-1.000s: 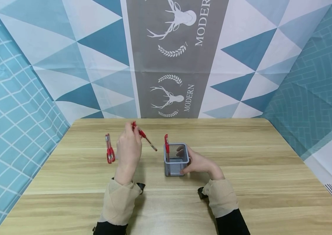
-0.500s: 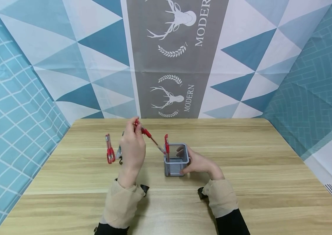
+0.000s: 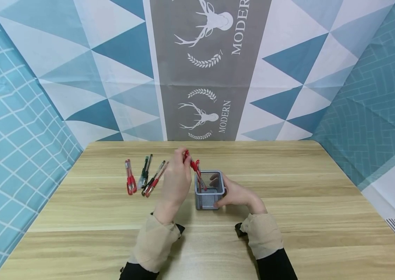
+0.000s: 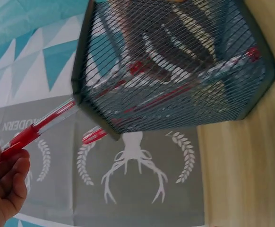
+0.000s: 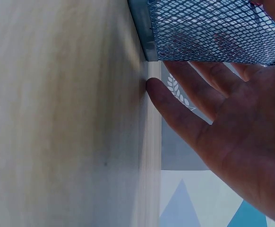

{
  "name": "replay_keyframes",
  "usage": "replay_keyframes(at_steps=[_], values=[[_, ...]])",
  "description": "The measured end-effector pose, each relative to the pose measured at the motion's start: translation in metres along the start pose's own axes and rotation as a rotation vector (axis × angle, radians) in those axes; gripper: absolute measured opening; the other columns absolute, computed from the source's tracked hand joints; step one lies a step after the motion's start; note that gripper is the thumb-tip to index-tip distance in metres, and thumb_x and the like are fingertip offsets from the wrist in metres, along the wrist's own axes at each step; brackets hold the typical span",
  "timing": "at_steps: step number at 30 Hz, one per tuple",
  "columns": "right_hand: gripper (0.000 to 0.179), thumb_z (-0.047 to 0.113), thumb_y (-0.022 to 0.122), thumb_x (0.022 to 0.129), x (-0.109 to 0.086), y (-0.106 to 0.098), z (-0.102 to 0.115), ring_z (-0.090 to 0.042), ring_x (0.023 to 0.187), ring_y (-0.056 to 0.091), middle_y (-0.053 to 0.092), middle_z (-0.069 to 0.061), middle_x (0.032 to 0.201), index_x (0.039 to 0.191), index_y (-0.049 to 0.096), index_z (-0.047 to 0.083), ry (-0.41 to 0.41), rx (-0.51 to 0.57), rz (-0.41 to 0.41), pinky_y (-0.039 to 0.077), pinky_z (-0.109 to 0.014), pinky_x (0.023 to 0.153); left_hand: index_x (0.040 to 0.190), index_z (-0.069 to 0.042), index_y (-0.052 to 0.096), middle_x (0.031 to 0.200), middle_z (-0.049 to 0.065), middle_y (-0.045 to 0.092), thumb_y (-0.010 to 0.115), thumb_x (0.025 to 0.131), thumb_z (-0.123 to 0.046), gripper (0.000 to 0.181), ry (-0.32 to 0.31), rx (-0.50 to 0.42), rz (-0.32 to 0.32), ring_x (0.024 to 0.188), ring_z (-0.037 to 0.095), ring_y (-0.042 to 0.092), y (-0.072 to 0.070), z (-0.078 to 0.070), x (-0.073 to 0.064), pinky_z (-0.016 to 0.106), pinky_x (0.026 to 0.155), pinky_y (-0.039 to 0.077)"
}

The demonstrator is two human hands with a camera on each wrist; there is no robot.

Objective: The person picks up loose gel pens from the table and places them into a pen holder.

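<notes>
Grey metal-mesh square pen holder [image 3: 207, 201] stands upright on the pale wood-grain bench [image 3: 218, 249], in front of me. My right hand [image 3: 237, 193] grips its right side, thumb in front, fingers behind; presumably to keep so light a thing from sliding or tipping. My left hand [image 3: 176, 177] pinches a slim red-and-clear pen [image 4: 57, 117] near its upper end, pen tilted, lower end inside the holder's mouth. Gripping high, I judge, keeps my fingers off the rim and leaves the lower barrel free. A second red-and-clear pen [image 4: 95, 135] stands within, nearly upright along the left wall, red end above the rim.

Loose on the bench, to the left: a pair of red-and-clear pens [image 3: 130, 179] side by side, two dark pens [image 3: 146, 171], then a black pen [image 3: 150, 182] and another red pen [image 3: 152, 186] close together. That side suits left-hand reach.

Writing: grey panel [image 3: 169, 112] of the wall hanging carries "MODERN" in white capitals, sideways, beside a white stag's head [image 3: 202, 118]; a larger copy above is cut off. No lettering readable on pens or holder.
</notes>
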State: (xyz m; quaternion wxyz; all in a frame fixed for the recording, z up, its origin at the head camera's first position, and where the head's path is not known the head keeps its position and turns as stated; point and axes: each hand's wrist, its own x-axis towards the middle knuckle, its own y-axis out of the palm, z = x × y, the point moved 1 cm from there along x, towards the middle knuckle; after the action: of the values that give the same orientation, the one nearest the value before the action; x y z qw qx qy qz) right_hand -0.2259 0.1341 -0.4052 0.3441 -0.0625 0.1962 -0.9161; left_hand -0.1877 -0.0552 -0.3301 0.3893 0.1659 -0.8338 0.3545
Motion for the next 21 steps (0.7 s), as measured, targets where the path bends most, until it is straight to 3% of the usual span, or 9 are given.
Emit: replay_keyframes(at_steps=[7, 13, 21], values=[[0.083, -0.002, 0.077, 0.061, 0.000, -0.001, 0.000, -0.035, 0.115, 0.046, 0.046, -0.023, 0.126, 0.129, 0.029, 0.001, 0.003, 0.002, -0.002, 0.035, -0.049, 0.100, 0.109, 0.001, 0.053, 0.088, 0.013, 0.064, 0.054, 0.089, -0.005, 0.020, 0.055, 0.043, 0.104, 0.077, 0.024, 0.061, 0.015, 0.005, -0.005, 0.030, 0.066, 0.053], [0.084, -0.001, 0.077, 0.061, 0.000, -0.001, 0.001, -0.035, 0.113, 0.046, 0.047, -0.023, 0.123, 0.130, 0.028, 0.000, -0.010, 0.007, 0.011, 0.035, -0.049, 0.099, 0.106, -0.002, 0.057, 0.089, 0.013, 0.066, 0.058, 0.087, -0.006, 0.019, 0.034, 0.045, 0.120, 0.079, 0.025, 0.063, 0.024, 0.011, -0.010, 0.034, 0.068, 0.053], [0.085, 0.000, 0.077, 0.063, 0.000, -0.001, -0.002, -0.037, 0.112, 0.046, 0.047, -0.024, 0.122, 0.131, 0.026, -0.001, -0.022, 0.008, 0.015, 0.034, -0.050, 0.099, 0.104, -0.002, 0.058, 0.093, 0.011, 0.066, 0.061, 0.086, -0.007, 0.019, -0.001, 0.046, 0.204, 0.086, 0.023, 0.063, 0.030, 0.014, -0.014, 0.031, 0.074, 0.053]])
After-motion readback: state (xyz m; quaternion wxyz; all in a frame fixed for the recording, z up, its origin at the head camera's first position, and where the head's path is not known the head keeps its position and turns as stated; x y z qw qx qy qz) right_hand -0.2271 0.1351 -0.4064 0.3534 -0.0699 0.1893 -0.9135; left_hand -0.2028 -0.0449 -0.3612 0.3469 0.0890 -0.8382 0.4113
